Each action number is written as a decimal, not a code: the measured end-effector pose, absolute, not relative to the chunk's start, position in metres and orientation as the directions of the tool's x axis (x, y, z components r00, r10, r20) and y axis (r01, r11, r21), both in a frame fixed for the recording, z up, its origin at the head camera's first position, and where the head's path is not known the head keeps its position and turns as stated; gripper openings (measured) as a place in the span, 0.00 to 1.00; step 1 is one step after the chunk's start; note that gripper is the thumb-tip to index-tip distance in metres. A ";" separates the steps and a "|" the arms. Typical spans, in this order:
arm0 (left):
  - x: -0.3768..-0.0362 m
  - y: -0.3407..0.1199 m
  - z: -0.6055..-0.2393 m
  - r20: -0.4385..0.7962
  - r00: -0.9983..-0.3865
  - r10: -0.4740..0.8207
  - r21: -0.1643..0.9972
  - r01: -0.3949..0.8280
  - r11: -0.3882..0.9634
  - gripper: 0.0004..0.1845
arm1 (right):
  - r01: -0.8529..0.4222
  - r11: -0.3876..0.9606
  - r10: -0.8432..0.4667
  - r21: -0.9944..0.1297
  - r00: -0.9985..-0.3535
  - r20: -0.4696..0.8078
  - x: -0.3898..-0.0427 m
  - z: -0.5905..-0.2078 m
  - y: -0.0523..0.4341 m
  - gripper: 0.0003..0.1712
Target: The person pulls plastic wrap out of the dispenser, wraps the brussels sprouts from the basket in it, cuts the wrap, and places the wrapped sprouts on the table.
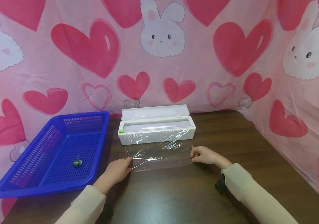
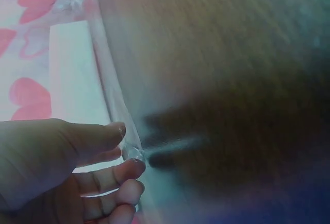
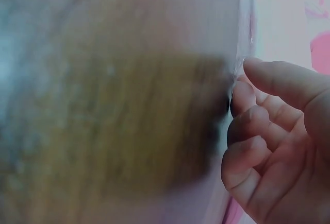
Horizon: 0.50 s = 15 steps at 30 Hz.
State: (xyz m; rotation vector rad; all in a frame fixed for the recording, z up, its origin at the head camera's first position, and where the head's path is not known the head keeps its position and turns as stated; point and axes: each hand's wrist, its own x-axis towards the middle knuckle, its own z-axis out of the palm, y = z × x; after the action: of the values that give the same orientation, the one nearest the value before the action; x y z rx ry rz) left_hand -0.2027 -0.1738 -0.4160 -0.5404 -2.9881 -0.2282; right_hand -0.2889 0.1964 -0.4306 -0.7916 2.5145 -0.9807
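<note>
Tautly, a sheet of clear film (image 1: 159, 155) spans the gap between the two grips, thin, glossy and streaked with bright creases. At its left corner the left hand (image 1: 116, 171) pinches the edge between thumb and fingers, bunching it slightly; at the opposite edge the right hand (image 1: 204, 155) pinches it too, thumb against curled fingers.

Beyond both grips, the film runs back to a long white box (image 1: 156, 137), smooth and rectangular, its hinged lid (image 1: 156, 112) raised behind it. Inside the box's trough lies something pale and elongated, not clear enough to name. A bright green tab (image 1: 121, 131) sits at its left front corner.

Left of the left grip stands a blue basket (image 1: 47, 190) of perforated plastic with sloping, slotted walls; it contains one small, rounded green item (image 1: 77, 163). Beneath the grips is a dark brown, wood-grained table (image 1: 170, 196), with a wrinkled pink cloth (image 1: 148, 68) of hearts and rabbits behind.
</note>
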 end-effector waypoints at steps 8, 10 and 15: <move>-0.203 -0.176 -0.417 0.118 -0.935 0.335 0.128 0.349 0.929 0.13 | -0.308 0.610 -0.585 -0.730 -0.797 -0.153 -0.290 -0.430 0.198 0.04; -0.203 -0.177 -0.418 0.136 -0.931 0.338 0.125 0.354 0.927 0.13 | -0.300 0.614 -0.578 -0.730 -0.801 -0.157 -0.290 -0.431 0.198 0.04; -0.199 -0.180 -0.420 0.172 -0.924 0.343 0.126 0.365 0.922 0.14 | -0.303 0.623 -0.573 -0.722 -0.804 -0.157 -0.291 -0.431 0.200 0.06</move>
State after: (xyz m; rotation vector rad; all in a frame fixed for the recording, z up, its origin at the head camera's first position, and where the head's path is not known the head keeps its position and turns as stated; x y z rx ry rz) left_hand -0.1990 -0.1798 -0.4199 -0.5437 -2.9358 -0.2336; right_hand -0.2908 0.1996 -0.4307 -0.6994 2.4749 -1.0010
